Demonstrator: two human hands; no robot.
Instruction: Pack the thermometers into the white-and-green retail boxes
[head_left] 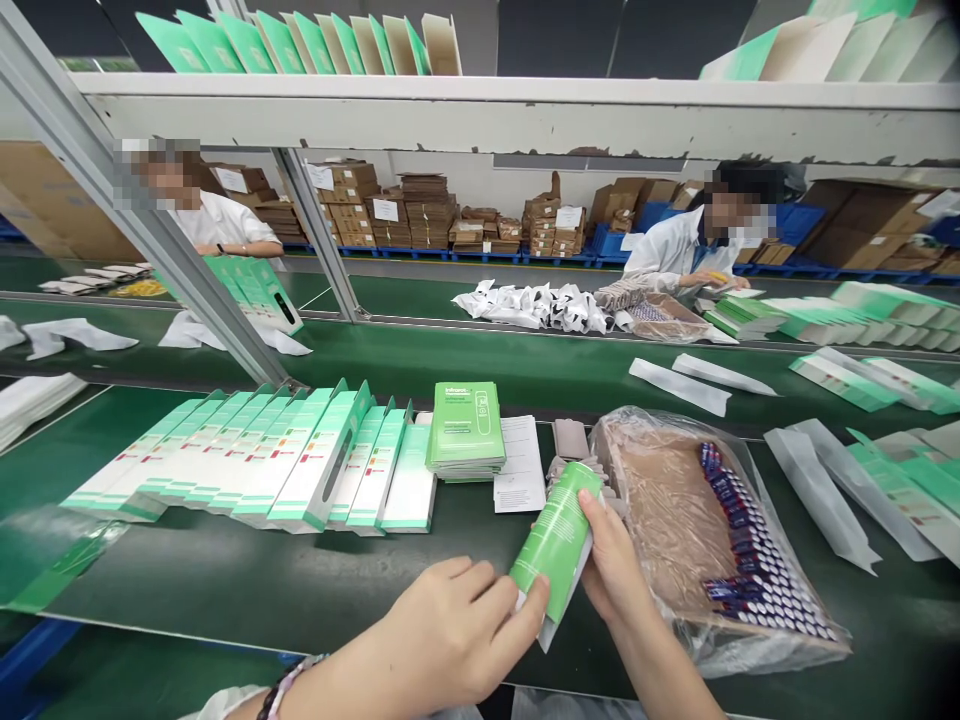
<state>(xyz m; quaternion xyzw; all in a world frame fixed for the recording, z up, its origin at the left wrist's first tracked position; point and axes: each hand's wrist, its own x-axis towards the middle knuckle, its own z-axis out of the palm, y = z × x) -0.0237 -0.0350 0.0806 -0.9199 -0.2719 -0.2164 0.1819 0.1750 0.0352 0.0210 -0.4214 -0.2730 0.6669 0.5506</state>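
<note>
A green printed booklet (555, 530) is bent into a curve between my two hands, with a white paper edge showing beneath it. My left hand (457, 625) is closed on its lower left end, with the thumb and finger pressed there. Along the upper right side, my right hand (611, 555) grips the same booklet, its thumb on top and its other fingers mostly hidden. Just behind lie a stack of green booklets (465, 430), white printed sheets (520, 465) and small greyish folded items (571, 440), partly covered by the held booklet.
Several white-and-green boxes (300, 460) lean in a row at left. A plastic-lined carton (652, 500) with batteries (750, 560) stands at right, near white sleeves (825, 495). A shelf (480, 110) crosses overhead on a metal post (172, 230). Two co-workers sit across the line.
</note>
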